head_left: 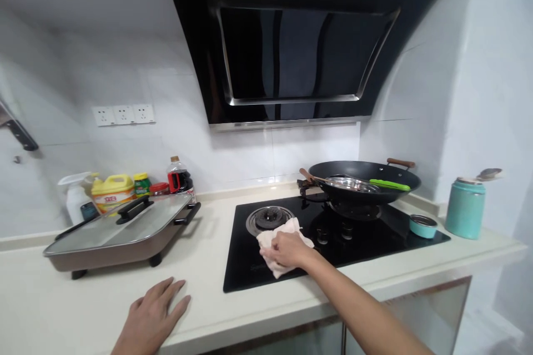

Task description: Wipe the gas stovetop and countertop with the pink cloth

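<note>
My right hand grips a pale pink cloth and presses it on the black glass gas stove, just in front of the left burner. Part of the cloth spreads out past my fingers on both sides. To the left, my left hand rests on the cream countertop with its fingers apart, holding nothing. Two control knobs stand to the right of the cloth.
A black wok with a green-handled utensil sits on the right burner. Beside it are a teal lid and a teal jar. An electric pan with a glass lid stands left, before several bottles. The range hood hangs above.
</note>
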The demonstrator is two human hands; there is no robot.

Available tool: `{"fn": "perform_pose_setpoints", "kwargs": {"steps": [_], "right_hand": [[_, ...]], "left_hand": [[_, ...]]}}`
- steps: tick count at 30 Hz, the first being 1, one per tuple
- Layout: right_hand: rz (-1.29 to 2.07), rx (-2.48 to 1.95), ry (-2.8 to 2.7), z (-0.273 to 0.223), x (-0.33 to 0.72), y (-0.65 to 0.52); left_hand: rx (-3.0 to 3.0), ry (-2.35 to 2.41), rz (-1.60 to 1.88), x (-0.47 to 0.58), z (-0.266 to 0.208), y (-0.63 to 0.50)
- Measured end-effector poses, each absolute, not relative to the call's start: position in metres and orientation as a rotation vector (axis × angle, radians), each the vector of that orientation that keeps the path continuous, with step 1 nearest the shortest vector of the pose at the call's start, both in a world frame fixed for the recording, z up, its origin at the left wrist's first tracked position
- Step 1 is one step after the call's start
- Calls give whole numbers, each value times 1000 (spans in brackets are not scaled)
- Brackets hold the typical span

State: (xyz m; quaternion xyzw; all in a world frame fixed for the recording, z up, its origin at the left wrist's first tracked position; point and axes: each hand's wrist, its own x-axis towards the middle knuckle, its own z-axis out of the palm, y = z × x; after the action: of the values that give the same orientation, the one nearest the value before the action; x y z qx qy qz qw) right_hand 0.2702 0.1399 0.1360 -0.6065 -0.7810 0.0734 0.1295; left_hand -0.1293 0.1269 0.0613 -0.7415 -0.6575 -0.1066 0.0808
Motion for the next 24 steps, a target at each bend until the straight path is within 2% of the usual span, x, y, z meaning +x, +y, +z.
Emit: {"fn": "perform_pose_setpoints", "kwargs": {"steps": [7,14,24], "right_hand": [[38,-2027,-1976,114,284,169],[11,-2172,-1878,97,289,184],[312,-1657,-2309,100,194,153]], "left_hand": [[-2237,-1987,-366,-119,72,111],[-2244,-1977,-416,-118,70,109],[-2260,-1956,-401,-116,72,110]]}}
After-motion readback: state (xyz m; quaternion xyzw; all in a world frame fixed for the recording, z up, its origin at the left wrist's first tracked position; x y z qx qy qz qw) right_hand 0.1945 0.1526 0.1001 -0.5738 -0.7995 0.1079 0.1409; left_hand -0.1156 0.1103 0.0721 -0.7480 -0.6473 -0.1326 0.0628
